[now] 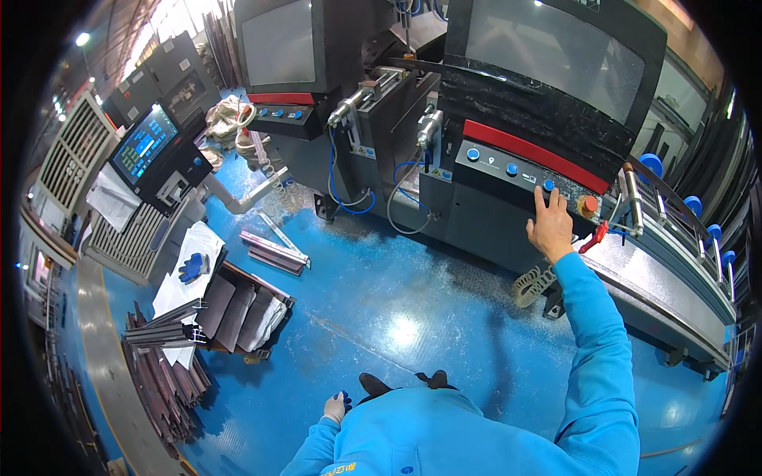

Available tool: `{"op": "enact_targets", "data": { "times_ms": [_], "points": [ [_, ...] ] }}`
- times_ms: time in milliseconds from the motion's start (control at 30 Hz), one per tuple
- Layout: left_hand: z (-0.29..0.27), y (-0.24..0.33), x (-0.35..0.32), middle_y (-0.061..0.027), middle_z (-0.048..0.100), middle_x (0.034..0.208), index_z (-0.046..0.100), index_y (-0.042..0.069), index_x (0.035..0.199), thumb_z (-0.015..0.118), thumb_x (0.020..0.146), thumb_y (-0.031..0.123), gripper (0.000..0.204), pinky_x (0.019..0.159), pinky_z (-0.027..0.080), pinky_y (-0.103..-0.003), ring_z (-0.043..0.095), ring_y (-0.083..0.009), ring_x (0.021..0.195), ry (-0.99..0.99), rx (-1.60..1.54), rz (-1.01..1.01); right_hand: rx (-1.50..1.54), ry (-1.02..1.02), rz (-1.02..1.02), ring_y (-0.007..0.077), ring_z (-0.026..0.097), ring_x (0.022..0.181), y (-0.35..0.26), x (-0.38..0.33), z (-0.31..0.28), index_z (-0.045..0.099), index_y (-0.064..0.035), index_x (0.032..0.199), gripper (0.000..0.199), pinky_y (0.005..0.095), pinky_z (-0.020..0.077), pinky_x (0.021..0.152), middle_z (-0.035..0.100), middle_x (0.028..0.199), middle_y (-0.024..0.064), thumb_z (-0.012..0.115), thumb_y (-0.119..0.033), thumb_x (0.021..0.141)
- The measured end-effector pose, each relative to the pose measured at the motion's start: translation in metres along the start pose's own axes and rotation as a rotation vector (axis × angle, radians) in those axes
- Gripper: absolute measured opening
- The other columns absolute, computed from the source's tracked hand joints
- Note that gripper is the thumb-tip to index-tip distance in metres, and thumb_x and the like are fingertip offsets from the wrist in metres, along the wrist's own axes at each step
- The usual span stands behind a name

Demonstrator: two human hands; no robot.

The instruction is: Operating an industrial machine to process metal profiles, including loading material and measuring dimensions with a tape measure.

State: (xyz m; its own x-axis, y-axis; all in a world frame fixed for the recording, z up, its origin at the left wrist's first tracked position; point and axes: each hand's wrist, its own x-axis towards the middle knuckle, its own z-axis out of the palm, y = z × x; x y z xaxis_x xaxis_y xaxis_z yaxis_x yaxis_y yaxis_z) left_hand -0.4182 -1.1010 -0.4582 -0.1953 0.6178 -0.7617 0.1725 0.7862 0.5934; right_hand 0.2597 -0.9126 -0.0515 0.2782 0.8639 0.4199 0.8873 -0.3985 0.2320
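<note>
My right hand [549, 224] is stretched out to the control panel [516, 173] of a large dark machine, its fingertips on a round blue button [548, 185]. Two more blue buttons sit to the left on the same panel, and a red-orange round button [589, 204] is just right of the hand. My left hand [336, 406] hangs low by my side in a white and blue work glove, fingers curled, nothing visible in it. Both sleeves are bright blue.
A second machine head [290, 47] stands to the left with its own blue buttons. A roller conveyor [675, 254] runs off right. A screen console [147, 147], a stack of dark metal profiles [163, 373], a blue glove on white cloth [190, 267] and loose bars lie on the blue floor.
</note>
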Motion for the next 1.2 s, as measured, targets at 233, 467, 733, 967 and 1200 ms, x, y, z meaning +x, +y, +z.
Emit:
{"op": "enact_targets", "data": {
  "times_ms": [233, 467, 733, 967, 1200],
  "points": [
    [0.001, -0.003, -0.006, -0.0107, 0.075, 0.093, 0.073, 0.002, 0.108, 0.057, 0.103, 0.033, 0.036, 0.071, 0.056, -0.034, 0.068, -0.023, 0.074, 0.001, 0.015, 0.003, -0.006, -0.014, -0.005, 0.0468, 0.051, 0.13, 0.002, -0.001, 0.001, 0.047, -0.0074, 0.151, 0.08, 0.0413, 0.0594, 0.088, 0.045, 0.146, 0.0321, 0.076, -0.023, 0.078],
    [0.021, 0.004, -0.01, -0.0106, 0.075, 0.092, 0.074, 0.001, 0.107, 0.057, 0.103, 0.033, 0.036, 0.071, 0.056, -0.034, 0.067, -0.023, 0.074, -0.005, 0.025, 0.004, 0.014, 0.01, -0.034, 0.0495, 0.049, 0.134, 0.008, -0.003, 0.0, 0.047, -0.0072, 0.151, 0.08, 0.0432, 0.0602, 0.087, 0.043, 0.148, 0.0333, 0.076, -0.023, 0.078],
    [0.052, 0.091, -0.016, -0.0134, 0.073, 0.105, 0.069, 0.002, 0.116, 0.053, 0.107, 0.036, 0.038, 0.078, 0.057, -0.036, 0.07, -0.0248, 0.087, 0.052, -0.01, 0.154, 0.578, -0.275, -0.315, 0.0334, 0.07, 0.098, -0.074, -0.037, -0.05, 0.072, -0.0096, 0.115, 0.039, 0.0425, 0.0566, 0.08, 0.074, 0.11, 0.0114, 0.072, -0.027, 0.08],
    [0.166, 0.379, -0.148, -0.0199, 0.057, 0.148, 0.049, -0.001, 0.148, 0.047, 0.106, 0.02, 0.047, 0.113, 0.043, -0.04, 0.056, -0.035, 0.133, -0.015, -0.014, 1.017, 2.119, -1.112, 0.132, 0.0264, 0.066, 0.113, -0.307, -0.139, 0.029, 0.055, -0.0051, 0.148, 0.064, 0.0365, 0.05, 0.102, 0.064, 0.141, 0.0125, 0.054, -0.053, 0.105],
    [0.145, 0.487, -0.031, -0.0201, 0.057, 0.145, 0.05, 0.001, 0.147, 0.055, 0.096, 0.014, 0.053, 0.112, 0.043, -0.041, 0.058, -0.0372, 0.129, 0.161, 0.155, 1.367, 2.683, -1.575, 0.537, 0.0244, 0.064, 0.121, -0.37, -0.017, -0.029, 0.046, -0.0078, 0.154, 0.06, 0.0373, 0.0533, 0.1, 0.058, 0.147, 0.014, 0.05, -0.047, 0.109]
  ]
}}
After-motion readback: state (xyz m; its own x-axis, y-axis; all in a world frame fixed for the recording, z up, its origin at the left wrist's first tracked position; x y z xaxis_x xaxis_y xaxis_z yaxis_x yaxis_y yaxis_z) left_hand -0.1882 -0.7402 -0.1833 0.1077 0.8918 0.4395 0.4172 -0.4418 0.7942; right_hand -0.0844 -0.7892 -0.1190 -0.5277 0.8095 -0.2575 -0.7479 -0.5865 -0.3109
